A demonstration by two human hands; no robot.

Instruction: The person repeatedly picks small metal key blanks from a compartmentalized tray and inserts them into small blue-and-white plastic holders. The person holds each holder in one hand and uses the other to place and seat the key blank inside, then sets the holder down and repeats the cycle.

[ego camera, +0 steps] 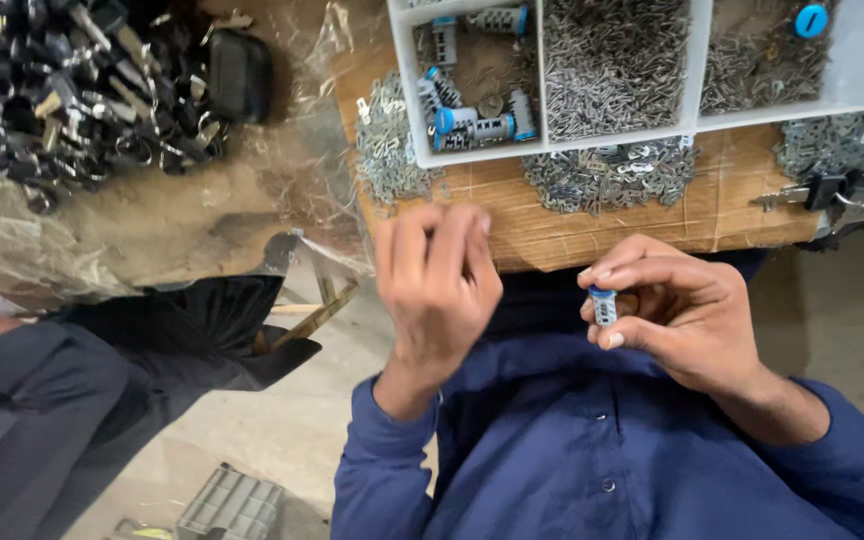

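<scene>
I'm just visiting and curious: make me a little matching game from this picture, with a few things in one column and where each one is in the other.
Things:
1. small blue-capped cylinder
2. white divided tray
3. key with a black head
4. heap of black keys and rings

Places:
A. top left, on plastic sheeting
B. pinched in the right hand
C. right end of the wooden board
D. top of the board, holding small metal parts

Pairs: 1-B, 2-D, 3-C, 4-A

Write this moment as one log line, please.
right hand: holds small blue-capped metal cylinder | left hand: curled, contents hidden | white plastic divided tray: small metal parts
</scene>
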